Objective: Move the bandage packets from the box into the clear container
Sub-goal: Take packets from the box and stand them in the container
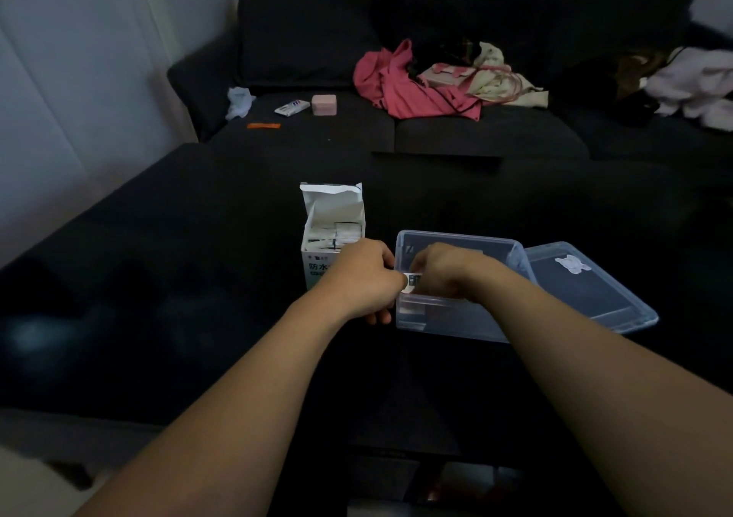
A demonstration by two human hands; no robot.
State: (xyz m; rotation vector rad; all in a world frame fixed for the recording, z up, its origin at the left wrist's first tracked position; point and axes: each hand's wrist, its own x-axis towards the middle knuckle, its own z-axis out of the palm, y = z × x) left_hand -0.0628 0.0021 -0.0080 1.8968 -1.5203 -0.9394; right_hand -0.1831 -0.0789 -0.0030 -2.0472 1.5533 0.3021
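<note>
A white cardboard box (332, 221) stands open on the dark table, with several bandage packets visible inside. Right of it sits the clear container (460, 239). My left hand (363, 278) is in front of the box at the container's left wall, fingers curled. My right hand (444, 272) reaches into the container's near left corner. Between the two hands a white bandage packet (412, 282) shows at the container's rim; both hands seem to pinch it. The container's floor is mostly hidden by my right hand.
The container's clear lid (587, 286) lies flat to its right. Behind the table is a dark sofa with pink clothing (400, 84), a pink block (324, 104), a small white pack (291, 108) and an orange strip (263, 125).
</note>
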